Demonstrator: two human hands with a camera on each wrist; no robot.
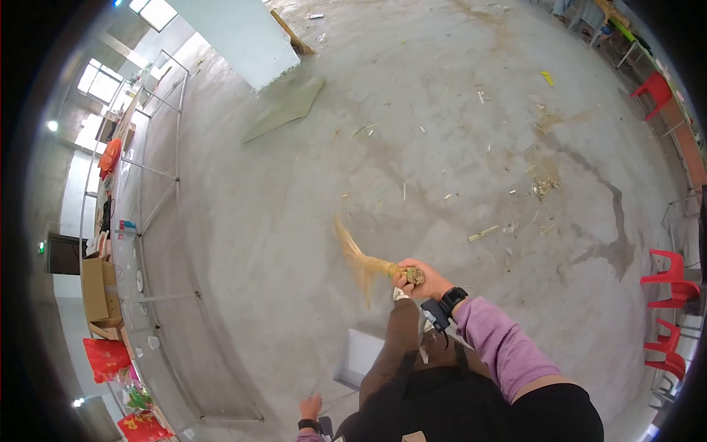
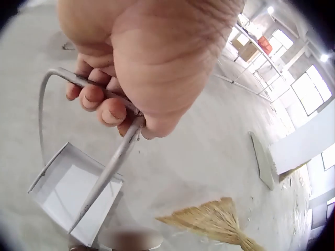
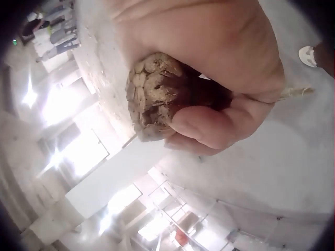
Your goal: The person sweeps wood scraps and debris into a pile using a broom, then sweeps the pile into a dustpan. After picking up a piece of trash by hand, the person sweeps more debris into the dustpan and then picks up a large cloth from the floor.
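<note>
1 view, left wrist, shows grip (image 2: 149,65) round handle (image 2: 106,176).

- broom (image 1: 361,259): straw yellow, tan at bristle tips; butt end (image 3: 152,97) mottled brown/gray
- dustpan (image 2: 78,185): white w/ dk. edge; its handle (image 2: 107,172) plain gray
- R sleeve (image 1: 501,342): lt. purple, fine checked/lined pattern
- R wristband (image 1: 452,298): blk
- trousers (image 1: 401,324): brown; top (image 1: 442,405), near: blk
- floor (image 1: 294,221): gray w/ dk. streaks + brownish stains
- pillar (image 1: 228,33), far L: v. pale blue
- sheet (image 1: 287,112) by it: gray-green
- chairs (image 1: 666,267), R: red
- bag (image 1: 107,357), near L: red
- carton (image 1: 94,291), L: cardboard brown
- scrap (image 1: 546,78), far R: bright yellow
</note>
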